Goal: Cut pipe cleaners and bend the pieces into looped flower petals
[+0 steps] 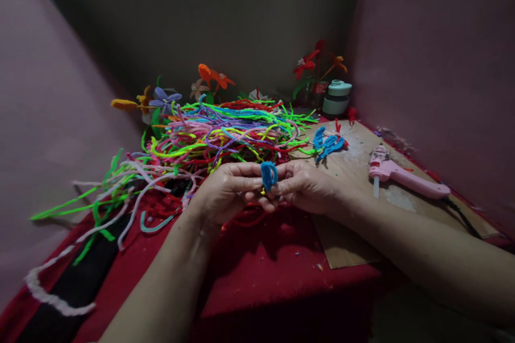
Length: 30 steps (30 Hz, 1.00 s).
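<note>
My left hand (225,193) and my right hand (306,187) meet at the middle of the view, both pinching a small blue pipe cleaner loop (269,174) that stands up between their fingertips. Just behind the hands lies a big tangled pile of pipe cleaners (209,139) in green, pink, purple, red and yellow. A bunch of bent blue pipe cleaner pieces (328,144) lies on the brown board (362,171) to the right, a short way beyond my right hand.
A pink glue gun (402,174) rests on the board at the right, its cord trailing off. Finished pipe cleaner flowers (209,83) and a small lidded jar (337,97) stand at the back. A red cloth (261,268) covers the surface; walls close in on both sides.
</note>
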Each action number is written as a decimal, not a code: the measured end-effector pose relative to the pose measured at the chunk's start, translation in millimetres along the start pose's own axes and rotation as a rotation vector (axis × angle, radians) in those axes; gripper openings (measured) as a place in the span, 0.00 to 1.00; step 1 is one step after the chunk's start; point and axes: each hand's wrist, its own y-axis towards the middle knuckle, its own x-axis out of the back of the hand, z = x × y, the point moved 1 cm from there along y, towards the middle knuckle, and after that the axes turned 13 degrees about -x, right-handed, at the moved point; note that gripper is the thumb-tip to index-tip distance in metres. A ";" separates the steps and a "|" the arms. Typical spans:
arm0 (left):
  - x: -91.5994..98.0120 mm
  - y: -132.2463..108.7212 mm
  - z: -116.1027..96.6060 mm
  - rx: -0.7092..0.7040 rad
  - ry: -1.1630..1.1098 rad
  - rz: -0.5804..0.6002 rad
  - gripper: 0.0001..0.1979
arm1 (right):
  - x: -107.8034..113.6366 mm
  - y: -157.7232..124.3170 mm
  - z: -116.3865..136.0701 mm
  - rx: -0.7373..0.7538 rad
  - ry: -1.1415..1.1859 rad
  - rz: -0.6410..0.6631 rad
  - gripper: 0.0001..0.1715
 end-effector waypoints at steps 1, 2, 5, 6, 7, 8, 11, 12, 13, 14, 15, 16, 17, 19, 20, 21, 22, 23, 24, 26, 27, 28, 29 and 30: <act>-0.3 -0.3 -0.7 0.006 -0.022 0.014 0.06 | 0.1 -0.1 -0.1 -0.002 0.006 -0.001 0.08; -0.8 -0.6 -1.2 0.007 -0.045 0.035 0.06 | 0.1 -0.3 0.0 -0.006 0.008 0.001 0.08; -1.3 -1.9 -2.0 0.000 -0.081 0.086 0.07 | -1.3 -1.3 0.7 -0.011 -0.003 0.038 0.07; -1.1 -2.2 -1.9 -0.004 -0.078 0.090 0.07 | -1.9 -1.7 1.0 -0.012 -0.001 0.048 0.06; -0.7 -2.5 -1.8 -0.009 -0.071 0.091 0.08 | -2.5 -2.1 1.1 -0.012 0.006 0.048 0.06; -0.2 -2.7 -1.8 -0.017 -0.066 0.092 0.08 | -3.0 -2.3 1.2 -0.011 0.017 0.036 0.06; 1.2 -2.6 -2.1 -0.046 -0.071 0.112 0.08 | -4.0 -2.6 0.5 -0.004 0.059 -0.012 0.08; 1.5 -2.5 -2.5 -0.051 -0.076 0.119 0.08 | -4.3 -2.6 0.0 -0.001 0.071 -0.017 0.08; 1.7 -2.3 -2.8 -0.055 -0.077 0.120 0.09 | -4.6 -2.6 -0.5 0.001 0.079 -0.013 0.09; 1.7 -2.2 -3.2 -0.060 -0.073 0.119 0.09 | -5.0 -2.7 -0.8 0.004 0.081 -0.001 0.08; 1.5 -2.2 -3.6 -0.064 -0.065 0.113 0.09 | -5.4 -2.8 -1.0 0.010 0.081 0.013 0.08; 1.2 -2.1 -3.8 -0.071 -0.058 0.100 0.09 | -5.8 -3.0 -0.9 0.020 0.080 0.023 0.07; 0.8 -2.1 -3.8 -0.078 -0.053 0.087 0.08 | -6.2 -3.3 -0.7 0.029 0.079 0.027 0.07; -0.2 -2.2 -3.5 -0.087 -0.061 0.070 0.07 | -7.0 -3.7 -0.1 0.038 0.083 0.017 0.06; -0.6 -2.2 -3.3 -0.086 -0.071 0.074 0.07 | -7.4 -3.7 0.2 0.035 0.087 0.010 0.06; -0.9 -2.3 -3.0 -0.081 -0.080 0.085 0.06 | -7.7 -3.7 0.3 0.029 0.090 0.006 0.06; -0.8 -2.5 -2.9 -0.075 -0.080 0.101 0.06 | -7.9 -3.6 0.3 0.023 0.090 0.005 0.06; -0.5 -2.7 -2.9 -0.069 -0.068 0.114 0.06 | -8.0 -3.3 0.2 0.021 0.087 0.002 0.06; 0.3 -2.9 -3.1 -0.070 -0.043 0.119 0.07 | -7.9 -2.9 0.0 0.021 0.086 -0.007 0.07; 2.4 -3.3 -4.4 -0.099 0.044 0.106 0.07 | -7.4 -1.8 -0.1 0.032 0.095 -0.050 0.08; 3.4 -3.5 -5.4 -0.129 0.105 0.090 0.07 | -7.0 -1.2 0.2 0.047 0.105 -0.083 0.09; 4.3 -3.6 -6.7 -0.167 0.175 0.068 0.07 | -6.7 -0.5 0.6 0.064 0.118 -0.120 0.10; 4.8 -3.8 -7.9 -0.206 0.252 0.044 0.07 | -6.4 0.2 1.1 0.083 0.132 -0.158 0.10; 4.9 -3.8 -9.0 -0.242 0.328 0.016 0.08 | -6.2 0.9 1.6 0.103 0.141 -0.195 0.10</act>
